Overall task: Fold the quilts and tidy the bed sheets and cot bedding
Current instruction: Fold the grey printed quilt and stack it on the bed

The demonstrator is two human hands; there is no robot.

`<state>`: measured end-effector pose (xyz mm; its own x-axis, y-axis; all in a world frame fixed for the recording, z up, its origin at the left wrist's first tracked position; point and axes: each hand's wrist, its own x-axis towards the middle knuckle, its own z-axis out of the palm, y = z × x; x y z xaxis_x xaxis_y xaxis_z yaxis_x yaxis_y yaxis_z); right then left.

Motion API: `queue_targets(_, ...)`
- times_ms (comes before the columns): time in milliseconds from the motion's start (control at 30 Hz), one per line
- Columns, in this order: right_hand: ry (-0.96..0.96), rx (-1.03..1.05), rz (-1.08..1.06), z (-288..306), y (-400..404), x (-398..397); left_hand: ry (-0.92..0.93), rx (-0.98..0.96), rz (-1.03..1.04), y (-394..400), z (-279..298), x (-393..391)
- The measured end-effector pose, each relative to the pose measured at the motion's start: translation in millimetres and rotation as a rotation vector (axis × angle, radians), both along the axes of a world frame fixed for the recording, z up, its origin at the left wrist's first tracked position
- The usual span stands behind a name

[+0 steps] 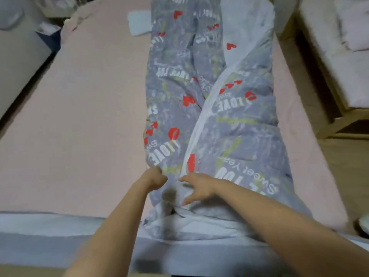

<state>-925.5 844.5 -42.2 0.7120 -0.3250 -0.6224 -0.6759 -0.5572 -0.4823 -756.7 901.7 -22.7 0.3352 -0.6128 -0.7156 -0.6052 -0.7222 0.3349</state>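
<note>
Two hands at lower centre of head view | quilt [209,108] folded into a long strip up the frame's right half on the pink bed sheet [89,116], likely ready for crosswise folding | left hand [156,177] fisted on its near left edge | right hand [197,187] fingers [184,179] spread, resting on the near end

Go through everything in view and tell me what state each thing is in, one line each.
quilt: folded lengthwise into a long strip along the bed
pink sheet: spread flat, mostly bare
left hand: curled, gripping the quilt's near edge
right hand: fingers spread, on the quilt
small folded cloth: lying flat beside the quilt
</note>
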Motion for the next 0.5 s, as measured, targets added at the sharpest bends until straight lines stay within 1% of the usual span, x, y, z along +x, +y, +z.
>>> queue_targets(67, 0.097, -0.100, 0.137, -30, 8, -19, -0.007, 0.066, -0.097, 10, -24, -4)
queue_targets(100, 0.107, -0.161, 0.173, -45, 12, -25, -0.006, 0.089, -0.130, 12, -37, -7)
queue_targets(200, -0.009, -0.339, 0.247, -80, 24, -31, -0.027, 0.154, -0.241, 17, -66, -19)
queue_targets(233, -0.062, -0.398, 0.274, -81, 25, -28, -0.041, 0.160, -0.268, 18, -68, -22)
queue_targets(267, -0.089, -0.400, 0.302, -98, 30, -20, -0.040, 0.208, -0.283, 24, -88, -22)
queue_targets(300, -0.109, -0.408, 0.293, -96, 29, -18, -0.039, 0.224, -0.294, 28, -91, -22)
queue_targets(333, -0.140, -0.393, 0.235, -96, 27, -16, -0.038, 0.236, -0.298, 33, -97, -20)
queue_targets(400, -0.198, -0.362, -0.059, -93, 12, -15, -0.025, 0.227, -0.316, 41, -111, -14)
queue_targets(467, -0.218, -0.449, -0.404, -90, -7, -22, -0.043, 0.191, -0.393, 48, -115, -11)
queue_targets(500, -0.204, -0.471, -0.502, -88, -12, -26, -0.074, 0.164, -0.470, 52, -114, -13)
